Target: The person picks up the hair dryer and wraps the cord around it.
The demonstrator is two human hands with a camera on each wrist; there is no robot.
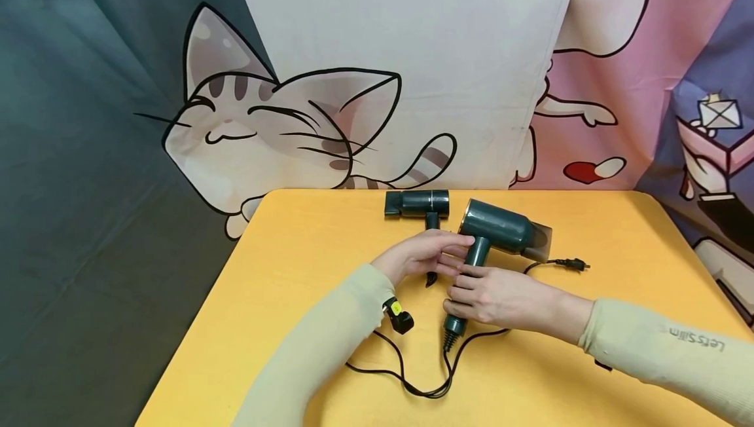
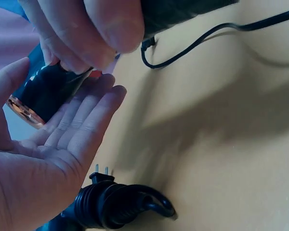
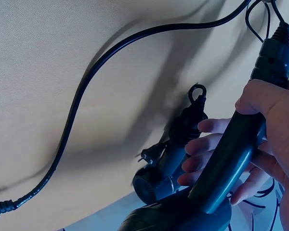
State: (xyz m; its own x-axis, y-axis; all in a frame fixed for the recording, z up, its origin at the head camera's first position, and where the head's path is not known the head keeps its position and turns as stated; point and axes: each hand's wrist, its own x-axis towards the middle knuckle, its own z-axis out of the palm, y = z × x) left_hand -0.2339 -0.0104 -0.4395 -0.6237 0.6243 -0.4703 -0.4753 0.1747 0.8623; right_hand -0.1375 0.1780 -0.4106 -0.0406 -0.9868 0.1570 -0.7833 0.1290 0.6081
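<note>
A dark green hair dryer [image 1: 497, 224] with a translucent nozzle is held tilted above the yellow table. My right hand [image 1: 485, 296] grips its handle, and the thumb lies along the handle [image 3: 236, 149] in the right wrist view. My left hand [image 1: 430, 250] is beside the upper handle with the fingers extended. The left wrist view shows that palm [image 2: 53, 159] turned up beneath the dryer's barrel [image 2: 48, 86]; whether it touches is unclear. Just behind the left hand lies a second, smaller dark hair dryer [image 1: 418, 203], its handle partly hidden by the hand.
The held dryer's black cord [image 1: 406, 384] loops across the near part of the yellow table [image 1: 283, 270]. Its plug [image 1: 571, 264] lies at the right. In the left wrist view, the smaller dryer's cord [image 2: 111, 204] is wound up with its plug prongs showing. Printed cloth [image 1: 412, 34] hangs behind the table.
</note>
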